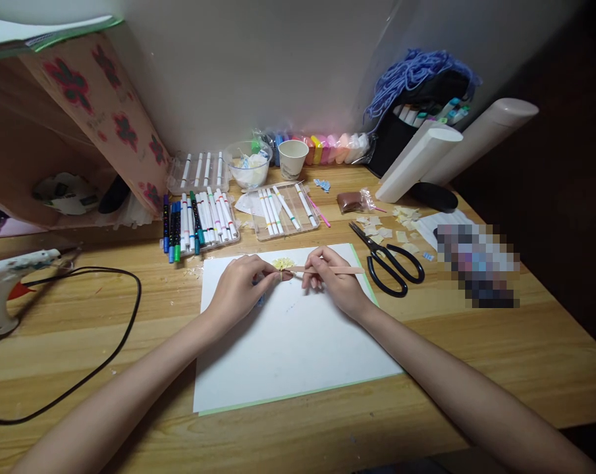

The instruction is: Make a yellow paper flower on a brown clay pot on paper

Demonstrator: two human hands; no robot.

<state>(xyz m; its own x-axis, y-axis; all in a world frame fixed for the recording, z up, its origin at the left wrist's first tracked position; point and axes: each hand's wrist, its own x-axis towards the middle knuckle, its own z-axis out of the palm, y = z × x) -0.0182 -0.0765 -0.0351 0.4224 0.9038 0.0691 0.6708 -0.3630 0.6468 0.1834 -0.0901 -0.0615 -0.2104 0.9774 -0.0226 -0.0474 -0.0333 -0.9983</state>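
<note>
A white sheet of paper (298,342) lies under both hands, with a green edge showing beneath it. My left hand (241,284) has thumb and index finger pinched at a small brown piece (286,276), which looks like clay. Between the fingers of my right hand (334,280) is a flat wooden stick (348,270), its tip pointing left to the brown piece. Just behind the fingertips sits a small heap of pale yellow flakes (282,263) on the paper. A bluish bit under my left hand is mostly hidden.
Black-handled scissors (386,260) lie right of the paper, near torn yellow scraps (374,227) and a brown clay packet (351,201). Behind stand marker pens (209,217), a paper cup (293,159) and a plastic bowl (249,168). A glue gun (4,289) and its cord are left.
</note>
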